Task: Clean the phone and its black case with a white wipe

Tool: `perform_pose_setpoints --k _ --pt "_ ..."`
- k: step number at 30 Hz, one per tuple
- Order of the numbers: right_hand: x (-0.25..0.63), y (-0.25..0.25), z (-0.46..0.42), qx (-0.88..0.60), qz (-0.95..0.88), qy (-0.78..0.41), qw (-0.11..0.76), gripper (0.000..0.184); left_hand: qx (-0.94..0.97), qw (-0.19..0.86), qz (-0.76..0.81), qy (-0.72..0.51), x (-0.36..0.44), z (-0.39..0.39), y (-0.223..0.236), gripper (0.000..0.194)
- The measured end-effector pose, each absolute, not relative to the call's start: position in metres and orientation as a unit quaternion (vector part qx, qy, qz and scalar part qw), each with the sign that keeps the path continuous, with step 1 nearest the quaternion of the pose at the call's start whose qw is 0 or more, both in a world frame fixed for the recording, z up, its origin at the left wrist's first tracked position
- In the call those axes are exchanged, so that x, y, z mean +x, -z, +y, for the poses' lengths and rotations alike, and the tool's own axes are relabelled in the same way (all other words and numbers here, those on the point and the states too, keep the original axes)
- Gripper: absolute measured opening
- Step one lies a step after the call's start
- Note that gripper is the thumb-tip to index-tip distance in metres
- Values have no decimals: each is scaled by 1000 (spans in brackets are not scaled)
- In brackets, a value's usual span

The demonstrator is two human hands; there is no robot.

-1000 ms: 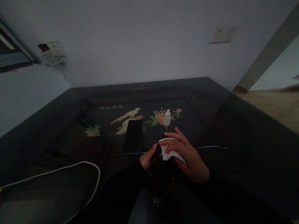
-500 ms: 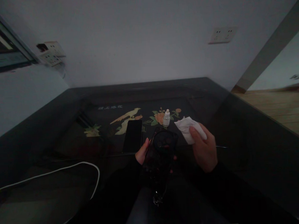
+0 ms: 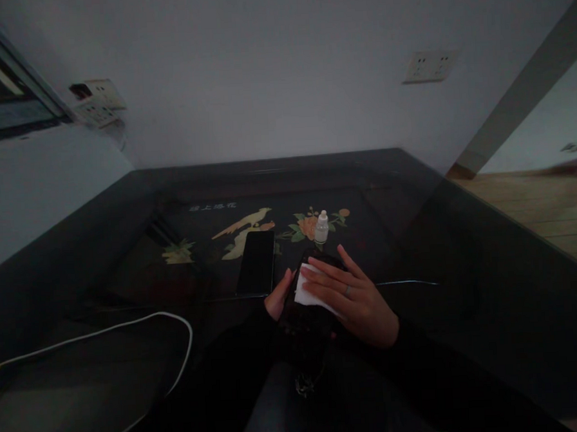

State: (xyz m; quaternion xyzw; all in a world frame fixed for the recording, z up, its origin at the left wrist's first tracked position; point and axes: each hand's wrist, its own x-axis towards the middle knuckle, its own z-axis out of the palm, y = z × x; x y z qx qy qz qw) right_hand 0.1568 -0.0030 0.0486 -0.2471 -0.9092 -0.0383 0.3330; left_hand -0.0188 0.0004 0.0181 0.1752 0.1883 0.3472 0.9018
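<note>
My left hand (image 3: 279,296) grips a dark, patterned phone case (image 3: 302,334) from its left side. Its thumb shows along the edge, while most of the other fingers are hidden underneath. A small charm (image 3: 304,386) hangs off the case's near end. With fingers stretched out, my right hand (image 3: 353,296) presses a white tissue (image 3: 308,291) flat on the upper part of the case. Just beyond the case stands a small white dropper bottle (image 3: 321,227), upright. To the left, a black smartphone (image 3: 256,264) lies screen up on the dark table.
The glossy dark table (image 3: 146,191) carries a bird-and-flower picture (image 3: 245,226) and meets the wall at the back. A white cable (image 3: 105,330) curves across its left side. Power sockets (image 3: 430,67) are on the wall.
My right hand has moved left with the tissue, from beside the phone case onto it, and its fingers have flattened out. My left hand has stayed nearly in place.
</note>
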Motion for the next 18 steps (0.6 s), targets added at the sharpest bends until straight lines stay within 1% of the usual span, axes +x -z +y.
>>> perform_pose_setpoints --k 3,5,9,14,16,18 --pt "158 -49 -2 -276 -894 57 347 30 167 899 192 -357 -17 3 -18 57" --pt "158 -48 -2 -281 -891 57 352 29 160 905 194 -342 -17 2 -16 57" --pt "154 -48 -5 -228 -918 46 322 28 141 916 195 -322 -22 -2 -14 56" --pt "156 -48 -5 -274 -892 47 357 30 134 928 196 -287 -26 -2 -13 60" --pt "156 -47 -5 -255 -901 47 346 30 127 925 193 -301 -24 -1 -12 58" --pt "154 -46 -7 -220 -918 49 325 29 120 913 189 -340 -22 0 -10 51"
